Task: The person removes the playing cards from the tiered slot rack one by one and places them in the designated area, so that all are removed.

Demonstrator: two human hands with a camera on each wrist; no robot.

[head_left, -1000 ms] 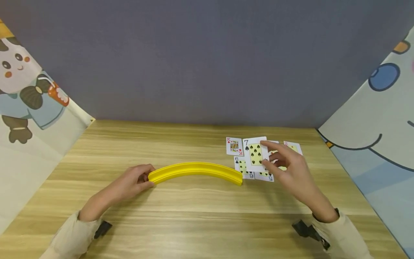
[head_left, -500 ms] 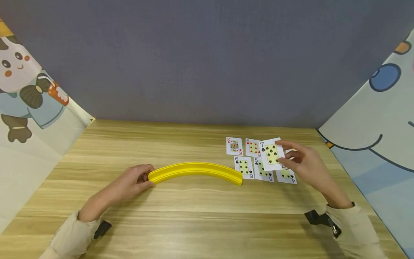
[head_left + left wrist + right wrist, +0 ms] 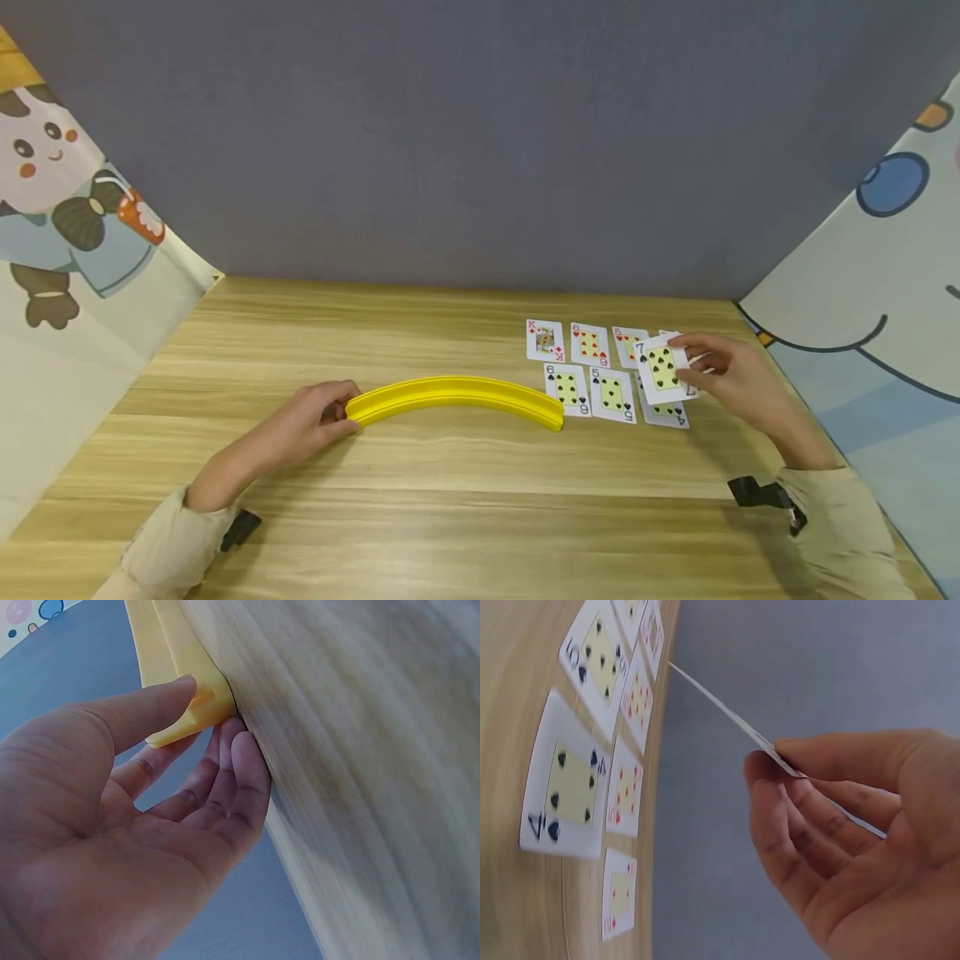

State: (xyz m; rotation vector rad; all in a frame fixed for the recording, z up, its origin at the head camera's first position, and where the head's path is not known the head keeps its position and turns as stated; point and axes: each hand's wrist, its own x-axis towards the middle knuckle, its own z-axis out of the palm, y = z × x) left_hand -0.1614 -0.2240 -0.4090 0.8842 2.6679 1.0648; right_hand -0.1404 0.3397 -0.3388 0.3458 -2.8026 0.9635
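Observation:
My left hand (image 3: 303,425) holds the left end of a yellow curved card holder (image 3: 453,390) lying on the table. In the left wrist view the thumb (image 3: 161,709) presses on that end, with fingers under and behind it. My right hand (image 3: 742,392) pinches a seven of spades (image 3: 662,368) between thumb and fingers, raised above the right-hand cards. It partly covers the four of spades (image 3: 671,415) and the five of hearts (image 3: 626,346). Seen nearly edge-on in the right wrist view, this card (image 3: 720,705) is apart from the table.
Two rows of face-up cards lie at the table's right: king of diamonds (image 3: 543,340), six of hearts (image 3: 589,343), six of spades (image 3: 561,380), five of spades (image 3: 612,396), and a two of diamonds (image 3: 620,892). The holder's right end overlaps the six of spades. A grey wall (image 3: 480,150) stands behind.
My right hand has moved to the right with the seven of spades, uncovering the six of hearts and five of spades. The left hand and the card holder stay in place.

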